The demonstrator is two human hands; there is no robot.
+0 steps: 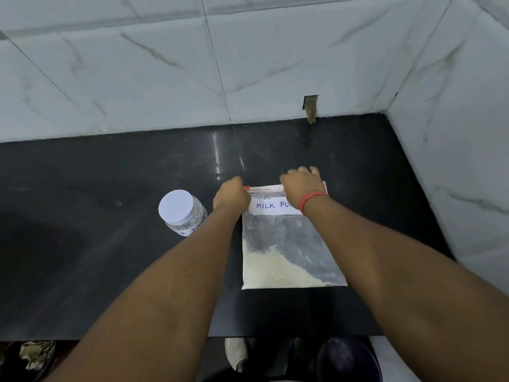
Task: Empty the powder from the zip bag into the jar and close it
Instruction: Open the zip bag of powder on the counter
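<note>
Flat on the black countertop [110, 271], right of the frame's centre, lies the clear zip bag [289, 244], its sealed top edge toward the tiled wall [165, 78] and its bottom edge toward the camera. Pale powder [275, 272] is heaped in the bag's lower left corner and along its bottom edge. A white label [271, 206] across the upper part reads "MILK PO", the rest hidden by the right wrist. Both hands are at the bag's top strip: the left hand [231, 194] is closed on its left corner beside a small red tab [246, 187], and the right hand [301, 183], with a red thread [311, 198] round the wrist, is curled over the right part of the strip, fingers closed on it. Just left of the bag stands the jar [181, 213], clear-walled, with a white lid [176, 206] on it and a partly readable label on its side, apart from the left forearm.
</note>
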